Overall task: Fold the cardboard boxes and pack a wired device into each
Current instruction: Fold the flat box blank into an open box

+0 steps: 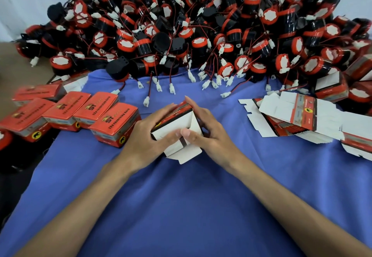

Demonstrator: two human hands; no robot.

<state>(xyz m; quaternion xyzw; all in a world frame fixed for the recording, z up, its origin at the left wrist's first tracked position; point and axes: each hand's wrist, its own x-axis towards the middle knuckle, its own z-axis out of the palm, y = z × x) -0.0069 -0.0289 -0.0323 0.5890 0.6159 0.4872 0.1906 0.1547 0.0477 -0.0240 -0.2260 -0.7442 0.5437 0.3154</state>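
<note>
left hand (148,135) and right hand (207,130) each in a curled grip round half-folded cardboard box (177,123), flaps open

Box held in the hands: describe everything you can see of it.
The box is thin cardboard, printed red and black outside, plain white inside. It is half folded, its near end open with flaps loose, one hanging toward the blue cloth. The left hand and right hand grip its sides, thumbs on the flaps.

The half-folded box (177,127) sits mid-surface between both hands; packed boxes (80,113) lie left; flat blanks (298,119) right; wired devices (181,35) heaped behind.
</note>
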